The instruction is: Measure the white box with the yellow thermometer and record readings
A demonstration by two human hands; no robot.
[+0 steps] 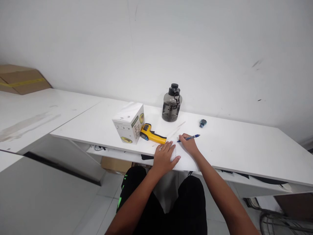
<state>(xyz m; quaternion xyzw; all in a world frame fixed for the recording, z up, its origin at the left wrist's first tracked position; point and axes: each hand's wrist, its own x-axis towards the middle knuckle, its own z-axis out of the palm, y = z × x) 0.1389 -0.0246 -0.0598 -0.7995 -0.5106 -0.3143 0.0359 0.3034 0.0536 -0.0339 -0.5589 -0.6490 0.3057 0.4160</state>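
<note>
Right hand (pixel 188 143): I saw its fingers pinching a slim blue pen (pixel 193 137), tip down by the paper.
Left hand (pixel 164 157): fingers splayed, pressed over thin white paper (pixel 174 150) near the front edge.
Yellow device (pixel 156 137): smooth, pistol-shaped, beside the left fingertips.
Bottle (pixel 170 107): smoky, translucent, rounded, standing behind.
Room: I had smooth white desktop (pixel 244 147) stretching rightward.

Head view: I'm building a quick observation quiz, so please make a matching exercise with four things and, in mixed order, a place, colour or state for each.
Things
1. Pen
2. Bottle
3. Gun-shaped device
4. Left hand

Matches
A. Yellow and black, beside the white box
B. Resting on the paper
C. Held in the right hand
D. Grey and see-through

Pairs: 1-C, 2-D, 3-A, 4-B
</note>
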